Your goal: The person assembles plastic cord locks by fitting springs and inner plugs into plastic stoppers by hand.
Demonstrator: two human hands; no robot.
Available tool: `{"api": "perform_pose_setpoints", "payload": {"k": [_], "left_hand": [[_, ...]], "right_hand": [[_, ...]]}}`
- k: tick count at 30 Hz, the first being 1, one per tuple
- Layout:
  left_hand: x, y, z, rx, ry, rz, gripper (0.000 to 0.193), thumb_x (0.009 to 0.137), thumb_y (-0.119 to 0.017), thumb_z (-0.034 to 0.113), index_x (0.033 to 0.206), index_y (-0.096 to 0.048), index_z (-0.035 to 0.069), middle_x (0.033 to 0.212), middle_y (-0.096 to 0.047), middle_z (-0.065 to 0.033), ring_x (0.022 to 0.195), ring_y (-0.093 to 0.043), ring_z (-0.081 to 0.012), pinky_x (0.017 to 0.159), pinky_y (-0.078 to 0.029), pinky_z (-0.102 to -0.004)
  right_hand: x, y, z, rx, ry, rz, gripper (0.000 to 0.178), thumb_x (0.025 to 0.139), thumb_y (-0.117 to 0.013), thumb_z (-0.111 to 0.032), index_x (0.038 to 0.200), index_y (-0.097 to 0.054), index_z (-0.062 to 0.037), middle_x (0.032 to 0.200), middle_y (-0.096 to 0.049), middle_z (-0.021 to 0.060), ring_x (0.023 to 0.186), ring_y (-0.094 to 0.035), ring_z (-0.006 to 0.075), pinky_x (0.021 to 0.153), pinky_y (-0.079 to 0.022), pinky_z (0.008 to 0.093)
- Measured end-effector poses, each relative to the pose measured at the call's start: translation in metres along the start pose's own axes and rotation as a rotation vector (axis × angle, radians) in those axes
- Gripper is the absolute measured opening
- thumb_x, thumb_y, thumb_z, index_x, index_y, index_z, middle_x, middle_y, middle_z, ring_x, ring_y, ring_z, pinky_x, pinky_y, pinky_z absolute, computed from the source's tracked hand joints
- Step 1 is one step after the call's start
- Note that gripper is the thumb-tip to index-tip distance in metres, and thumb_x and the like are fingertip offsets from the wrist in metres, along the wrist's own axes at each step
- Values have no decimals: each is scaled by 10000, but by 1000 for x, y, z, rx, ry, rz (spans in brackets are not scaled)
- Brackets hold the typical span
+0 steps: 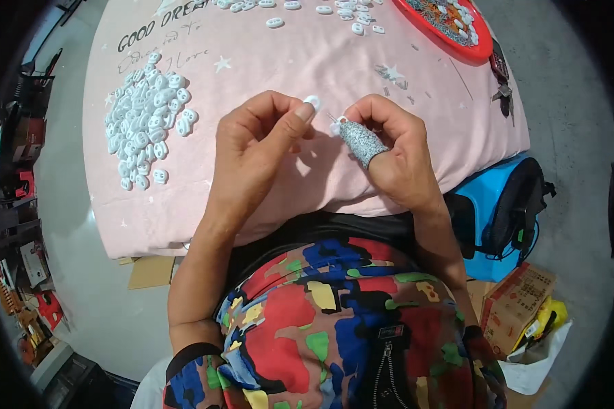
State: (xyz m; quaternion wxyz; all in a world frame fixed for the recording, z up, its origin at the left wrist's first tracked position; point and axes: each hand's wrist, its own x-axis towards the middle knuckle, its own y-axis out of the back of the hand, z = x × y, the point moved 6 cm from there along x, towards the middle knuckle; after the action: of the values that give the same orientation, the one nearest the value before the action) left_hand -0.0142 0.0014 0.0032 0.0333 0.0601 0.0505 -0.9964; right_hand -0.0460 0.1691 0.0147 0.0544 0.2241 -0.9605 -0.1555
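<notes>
My left hand point(256, 140) pinches a small white oval plastic piece point(312, 102) between thumb and forefinger, above the pink cloth. Close to its right, my right hand point(396, 146) is closed, its thumb wrapped in a grey speckled finger sleeve point(361, 142). At that thumb's tip is another small white piece point(335, 127) with a thin metal pin sticking out toward the left hand. The two pieces are apart. To the left lies a heap of white oval pieces point(143, 112) with small holes in them.
More white pieces point(275, 22) are scattered at the far side of the pink-covered table point(252, 204). A red basin point(484, 51) of metal bits and white pieces sits far right, near keys point(503, 95). Small metal pins point(392, 76) lie on the cloth. A blue case point(488, 204) and cardboard box point(515, 307) stand at right.
</notes>
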Motion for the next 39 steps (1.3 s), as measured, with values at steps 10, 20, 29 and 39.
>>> {"api": "perform_pose_setpoints", "payload": {"k": [10,20,29,39], "left_hand": [[6,18,3,394,-278,255,162,884,-660,122,967,-684,-15,759,-657,-45,649,-558,-60,591,-469,-231],[-3,-9,0,7,-52,-78,114,897,-657,99,912,-662,-14,769,-632,18,712,-539,-32,636,-431,-179],[-6,-8,-1,-4,-64,-34,110,900,-660,107,922,-654,-1,792,-624,24,725,-535,-32,644,-425,-179],[-9,-11,4,129,-162,-29,106,895,-646,85,864,-641,-16,702,-590,36,659,-502,-24,589,-404,-177]], "right_hand": [[2,0,0,-78,-27,-71,45,859,-590,-23,898,-593,0,744,-556,-26,671,-490,29,611,-402,186],[1,1,0,-39,80,-43,104,859,-581,0,960,-602,19,834,-581,-5,757,-520,39,672,-423,184],[-3,-6,-4,40,70,18,99,876,-588,-4,973,-589,19,854,-564,-16,781,-513,32,698,-433,187],[-1,-4,-13,-158,131,-46,99,861,-614,-12,953,-577,-1,801,-543,-23,752,-501,27,666,-422,177]]}}
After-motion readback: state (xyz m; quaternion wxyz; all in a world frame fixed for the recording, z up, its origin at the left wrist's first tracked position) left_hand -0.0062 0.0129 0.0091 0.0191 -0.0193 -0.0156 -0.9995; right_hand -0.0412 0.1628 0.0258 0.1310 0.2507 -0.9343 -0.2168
